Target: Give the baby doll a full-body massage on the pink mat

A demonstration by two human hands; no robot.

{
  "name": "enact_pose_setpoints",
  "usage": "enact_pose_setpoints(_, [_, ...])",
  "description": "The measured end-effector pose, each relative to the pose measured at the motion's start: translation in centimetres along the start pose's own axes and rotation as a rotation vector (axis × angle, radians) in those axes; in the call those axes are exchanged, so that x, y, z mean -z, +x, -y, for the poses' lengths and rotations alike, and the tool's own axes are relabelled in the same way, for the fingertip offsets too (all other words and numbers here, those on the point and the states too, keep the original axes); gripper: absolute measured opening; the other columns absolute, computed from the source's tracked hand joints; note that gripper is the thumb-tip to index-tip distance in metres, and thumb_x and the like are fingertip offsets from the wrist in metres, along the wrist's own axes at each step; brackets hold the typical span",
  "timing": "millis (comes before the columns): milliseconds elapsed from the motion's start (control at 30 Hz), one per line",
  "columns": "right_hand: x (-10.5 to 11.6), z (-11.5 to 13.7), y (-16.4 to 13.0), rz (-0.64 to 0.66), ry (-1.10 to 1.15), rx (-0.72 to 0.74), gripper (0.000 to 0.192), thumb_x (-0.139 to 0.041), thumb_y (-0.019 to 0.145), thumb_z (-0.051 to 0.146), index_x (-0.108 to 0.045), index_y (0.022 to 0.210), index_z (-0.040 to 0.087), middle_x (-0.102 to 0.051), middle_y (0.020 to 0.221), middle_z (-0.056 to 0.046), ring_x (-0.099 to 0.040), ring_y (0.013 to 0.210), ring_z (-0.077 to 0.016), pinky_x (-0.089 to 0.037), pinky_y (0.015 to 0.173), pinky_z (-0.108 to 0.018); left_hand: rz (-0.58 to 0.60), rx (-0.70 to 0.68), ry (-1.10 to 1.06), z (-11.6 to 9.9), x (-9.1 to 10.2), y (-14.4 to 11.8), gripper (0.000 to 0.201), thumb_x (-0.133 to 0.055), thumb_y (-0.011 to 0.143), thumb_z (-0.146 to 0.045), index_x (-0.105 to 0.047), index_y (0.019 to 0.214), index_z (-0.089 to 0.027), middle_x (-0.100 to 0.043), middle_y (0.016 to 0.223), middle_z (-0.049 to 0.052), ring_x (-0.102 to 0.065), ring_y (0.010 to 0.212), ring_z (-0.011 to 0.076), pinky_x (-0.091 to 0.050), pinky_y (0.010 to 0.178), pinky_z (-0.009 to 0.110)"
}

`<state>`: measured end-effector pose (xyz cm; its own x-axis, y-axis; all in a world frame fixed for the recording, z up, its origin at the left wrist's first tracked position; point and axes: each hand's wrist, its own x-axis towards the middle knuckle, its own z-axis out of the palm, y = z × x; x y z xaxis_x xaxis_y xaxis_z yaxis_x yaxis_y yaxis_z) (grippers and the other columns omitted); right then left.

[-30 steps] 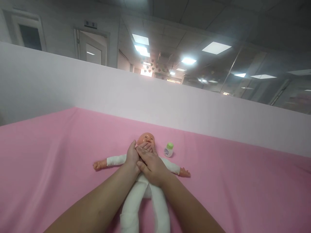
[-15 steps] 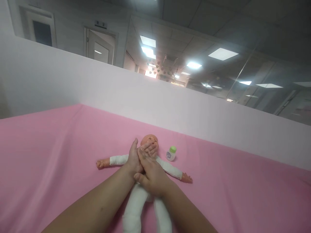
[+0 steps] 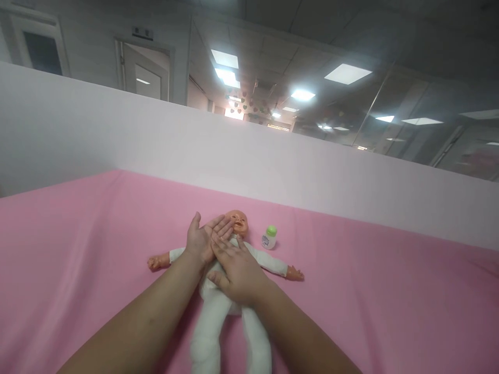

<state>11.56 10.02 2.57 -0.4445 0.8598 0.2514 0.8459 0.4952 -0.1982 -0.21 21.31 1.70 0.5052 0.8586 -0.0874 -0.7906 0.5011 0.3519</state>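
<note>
Head view: left hand [image 3: 199,241] and right hand [image 3: 233,267] lie flat, fingers spread apart, overlapping on white-clothed plastic baby doll [image 3: 218,306] under them, pink sheet-covered table [image 3: 78,249]. Small green-capped white bottle [image 3: 268,237] sits just right of fingers.

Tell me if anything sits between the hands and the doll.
Nothing visible does. The left hand and right hand lie flat on the doll, over its chest. The small bottle stands apart on the pink sheet, beside the doll's head.

Both hands flat, right hand [image 3: 236,270] overlapping left hand [image 3: 200,241].
</note>
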Motion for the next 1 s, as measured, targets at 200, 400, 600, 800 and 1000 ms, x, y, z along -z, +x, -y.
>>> enact_pose_setpoints(200, [-0.4,0.8,-0.2,-0.009,0.037,0.105,0.081,-0.042,0.101,0.06,-0.018,0.162,0.011,-0.023,0.167,-0.016,-0.018,0.156,-0.028,-0.015,0.128,-0.051,0.049,0.09,-0.003,0.8,-0.2,-0.1,0.085,-0.034,0.097,-0.068,-0.05,0.144,0.001,-0.063,0.132,0.029,-0.065,0.122,0.0343,-0.056,0.098,0.044])
enact_pose_setpoints(400, [-1.2,-0.5,0.1,-0.076,0.014,0.007,0.093,-0.047,0.096,0.067,-0.013,0.163,0.012,-0.018,0.168,-0.016,-0.014,0.157,-0.0318,-0.01,0.128,-0.055,0.08,0.162,0.015,2.8,-0.8,-0.5,0.082,-0.036,0.096,-0.068,-0.052,0.143,-0.003,-0.063,0.134,0.027,-0.065,0.122,0.0342,-0.052,0.103,0.044])
enact_pose_setpoints(600, [-1.5,-1.2,0.3,-0.085,-0.048,-0.123,0.086,-0.043,0.099,0.063,-0.017,0.162,0.01,-0.019,0.167,-0.017,-0.013,0.157,-0.0326,-0.008,0.126,-0.059,0.101,0.156,0.021,2.2,-0.9,-0.6,0.078,-0.036,0.096,-0.067,-0.054,0.141,-0.005,-0.066,0.129,0.026,-0.067,0.118,0.0355,-0.051,0.103,0.05])
enact_pose_setpoints(800, [-0.9,-0.5,0.4,-0.015,-0.044,-0.078,0.084,-0.046,0.098,0.06,-0.021,0.161,0.01,-0.025,0.165,-0.018,-0.019,0.156,-0.0315,-0.01,0.126,-0.059,0.025,0.031,-0.001,-0.1,-0.6,-0.4,0.078,-0.039,0.096,-0.066,-0.054,0.138,-0.003,-0.066,0.128,0.027,-0.068,0.116,0.0336,-0.057,0.094,0.044])
enact_pose_setpoints(1000, [-1.0,1.1,-0.1,0.023,0.027,0.019,0.099,-0.058,0.089,0.067,-0.023,0.16,0.008,-0.027,0.164,-0.021,-0.024,0.154,-0.032,-0.019,0.126,-0.055,-0.002,-0.028,-0.02,-1.1,0.0,0.1,0.075,-0.04,0.095,-0.067,-0.055,0.137,-0.007,-0.066,0.126,0.026,-0.068,0.117,0.0331,-0.058,0.092,0.044])
